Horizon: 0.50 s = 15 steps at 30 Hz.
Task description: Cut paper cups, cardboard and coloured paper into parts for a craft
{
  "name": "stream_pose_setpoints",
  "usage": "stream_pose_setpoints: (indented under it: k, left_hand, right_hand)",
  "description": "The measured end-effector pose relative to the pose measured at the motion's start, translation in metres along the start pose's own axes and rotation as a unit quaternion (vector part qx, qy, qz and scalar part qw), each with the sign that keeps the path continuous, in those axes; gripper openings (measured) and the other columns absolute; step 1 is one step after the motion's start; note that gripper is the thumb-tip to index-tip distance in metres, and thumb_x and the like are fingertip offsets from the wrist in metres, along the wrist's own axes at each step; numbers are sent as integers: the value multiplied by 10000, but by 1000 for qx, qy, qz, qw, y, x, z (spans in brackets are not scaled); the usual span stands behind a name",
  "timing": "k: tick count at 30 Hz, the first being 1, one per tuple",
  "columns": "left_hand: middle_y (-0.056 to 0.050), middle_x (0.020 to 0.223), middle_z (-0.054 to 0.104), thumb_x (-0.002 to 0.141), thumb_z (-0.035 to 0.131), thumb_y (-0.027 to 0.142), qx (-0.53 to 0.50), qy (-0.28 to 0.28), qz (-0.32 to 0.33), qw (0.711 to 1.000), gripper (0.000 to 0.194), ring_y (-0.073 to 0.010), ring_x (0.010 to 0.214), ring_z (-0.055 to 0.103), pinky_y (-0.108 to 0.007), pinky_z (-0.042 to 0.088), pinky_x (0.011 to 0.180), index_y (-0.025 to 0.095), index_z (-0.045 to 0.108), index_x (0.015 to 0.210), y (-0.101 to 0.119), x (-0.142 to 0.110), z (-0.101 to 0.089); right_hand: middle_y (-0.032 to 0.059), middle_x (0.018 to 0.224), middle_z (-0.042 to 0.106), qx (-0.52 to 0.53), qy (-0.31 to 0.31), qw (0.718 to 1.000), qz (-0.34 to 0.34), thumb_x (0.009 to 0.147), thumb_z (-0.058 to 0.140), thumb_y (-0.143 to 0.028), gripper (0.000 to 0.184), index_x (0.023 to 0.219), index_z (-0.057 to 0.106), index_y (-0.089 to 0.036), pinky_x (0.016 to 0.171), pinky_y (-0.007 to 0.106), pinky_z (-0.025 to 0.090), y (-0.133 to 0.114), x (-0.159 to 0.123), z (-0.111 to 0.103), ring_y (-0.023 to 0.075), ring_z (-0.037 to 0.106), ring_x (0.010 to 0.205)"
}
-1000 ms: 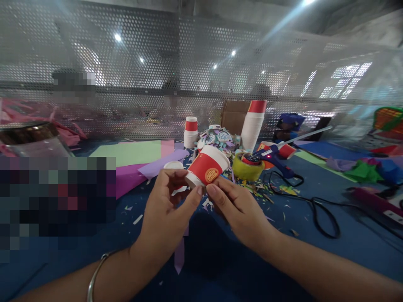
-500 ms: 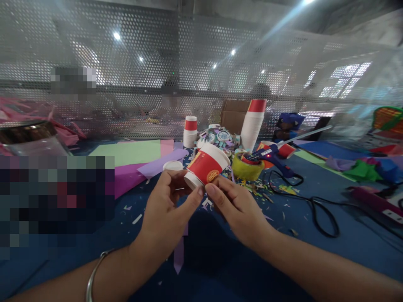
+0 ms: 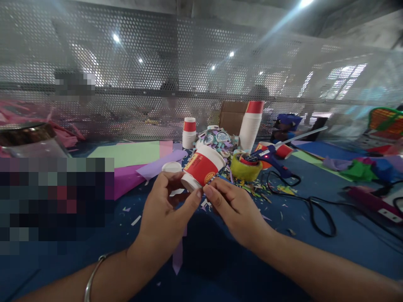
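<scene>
A red and white paper cup (image 3: 201,165) is tilted above the table, its wide rim up and to the right. My left hand (image 3: 163,216) grips it near the white base, thumb in front and fingers behind. Beside the base, my right hand (image 3: 237,209) is closed in a pinch against the cup's lower side. Whatever lies between those fingertips is hidden or too small to name. A white round lid-like piece (image 3: 171,167) lies behind my left fingers. A purple paper strip (image 3: 178,258) is under my hands.
A blue glue gun (image 3: 267,155) with a lit red light rests on a yellow tape roll (image 3: 245,170); its black cord (image 3: 325,228) loops right. Behind stand a tall cup stack (image 3: 250,128), a short cup stack (image 3: 189,134) and a paper-scrap heap (image 3: 217,138). Coloured sheets (image 3: 126,154) lie left.
The view shifts slightly. The cup stays in my left hand, at nearly the same tilt. My right fingertips draw a little tighter together beside its base.
</scene>
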<state>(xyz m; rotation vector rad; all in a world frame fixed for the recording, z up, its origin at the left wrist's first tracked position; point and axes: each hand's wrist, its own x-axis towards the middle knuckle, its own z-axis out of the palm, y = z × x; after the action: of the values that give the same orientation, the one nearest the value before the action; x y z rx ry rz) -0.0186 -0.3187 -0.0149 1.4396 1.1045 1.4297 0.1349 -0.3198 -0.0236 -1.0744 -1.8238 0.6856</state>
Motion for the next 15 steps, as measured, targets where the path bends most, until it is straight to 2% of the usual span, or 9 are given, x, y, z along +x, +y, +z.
stream_pose_setpoints:
  k: [9,15]
  left_hand:
    - [-66,975,638,752,715,332,-3,-14,-16,1000,383,-188,870,640,-324,535,760,174,493,1022,-2,-1,-1]
    - [-35,925,643,709,751,311,-23,-1,-44,999,392,-159,799,636,-285,533,711,187,507,989,1,-1,0]
  right_hand:
    - [-40,622,428,-10,1,1000,11,961,408,-480,378,709,463,-203,540,277,319,3,2,2,109,406,572]
    - [-42,611,413,-14,-2,1000,7,968,400,-462,376,695,441,-206,534,275,316,2,2,1,108,398,562]
